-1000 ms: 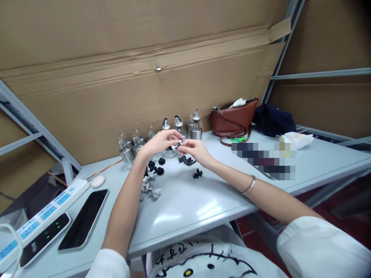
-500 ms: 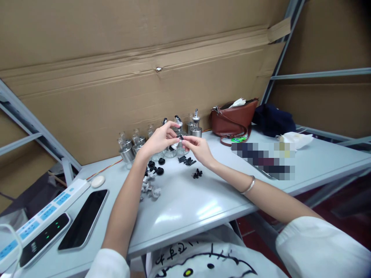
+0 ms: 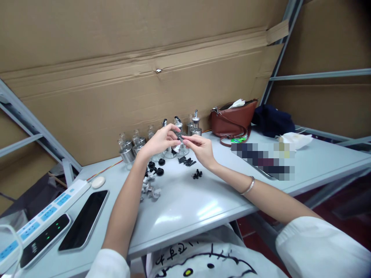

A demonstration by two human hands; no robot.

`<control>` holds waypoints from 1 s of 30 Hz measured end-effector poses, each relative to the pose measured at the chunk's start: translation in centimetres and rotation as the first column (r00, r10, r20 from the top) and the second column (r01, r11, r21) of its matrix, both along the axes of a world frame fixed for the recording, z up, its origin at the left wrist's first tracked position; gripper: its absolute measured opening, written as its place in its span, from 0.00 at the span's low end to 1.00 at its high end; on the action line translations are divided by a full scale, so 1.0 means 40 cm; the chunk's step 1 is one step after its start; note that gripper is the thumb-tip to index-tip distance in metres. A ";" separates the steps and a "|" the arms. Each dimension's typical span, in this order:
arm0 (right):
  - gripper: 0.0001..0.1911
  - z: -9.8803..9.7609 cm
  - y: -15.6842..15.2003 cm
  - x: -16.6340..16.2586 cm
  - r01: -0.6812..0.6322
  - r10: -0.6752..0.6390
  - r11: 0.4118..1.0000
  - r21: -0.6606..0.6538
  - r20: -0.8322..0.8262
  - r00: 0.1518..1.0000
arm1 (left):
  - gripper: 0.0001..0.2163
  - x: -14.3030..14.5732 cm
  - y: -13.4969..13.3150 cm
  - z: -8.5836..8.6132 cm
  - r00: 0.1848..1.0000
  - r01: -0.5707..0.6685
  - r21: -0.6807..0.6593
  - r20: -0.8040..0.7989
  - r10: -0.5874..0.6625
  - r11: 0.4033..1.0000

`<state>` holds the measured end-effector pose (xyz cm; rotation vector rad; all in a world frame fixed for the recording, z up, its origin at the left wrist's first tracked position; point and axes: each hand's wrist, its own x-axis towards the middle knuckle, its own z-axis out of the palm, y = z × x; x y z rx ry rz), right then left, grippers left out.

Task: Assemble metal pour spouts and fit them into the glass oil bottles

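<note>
Over the middle of the table, my left hand [image 3: 162, 141] is closed with curled fingers, its fingertips close to those of my right hand. Whatever it grips is too small and hidden to name. My right hand [image 3: 200, 148] pinches a small black part [image 3: 181, 136] between thumb and forefinger. A whitish piece [image 3: 176, 148] shows just below the left fingertips; I cannot tell whether it is held or stands behind. Flat black strips [image 3: 187, 161] lie under the hands, with small black caps [image 3: 197, 174] nearer me. Round black stoppers [image 3: 160, 171] and clear-white plastic pieces [image 3: 150, 189] lie beside my left forearm.
Glass bottles with metal sleeves [image 3: 126, 151] line the back, some with pourers [image 3: 196, 119]. At left are a power strip [image 3: 62, 199], phone [image 3: 84, 220], black device [image 3: 45, 241] and white disc [image 3: 97, 182]. A brown bag [image 3: 232, 119] and dark cloth [image 3: 274, 119] sit right.
The hands stay together in nearly the same place, with slight finger movement. The small black part between the fingertips shows less clearly now. Things on the table have not moved.
</note>
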<state>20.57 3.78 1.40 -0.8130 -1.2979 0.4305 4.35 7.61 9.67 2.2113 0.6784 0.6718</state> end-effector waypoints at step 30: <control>0.10 -0.007 0.004 -0.006 -0.075 0.076 0.992 0.103 -0.012 0.997 | 0.11 -0.005 0.002 0.007 0.983 -0.016 -0.112 0.180 0.037 0.994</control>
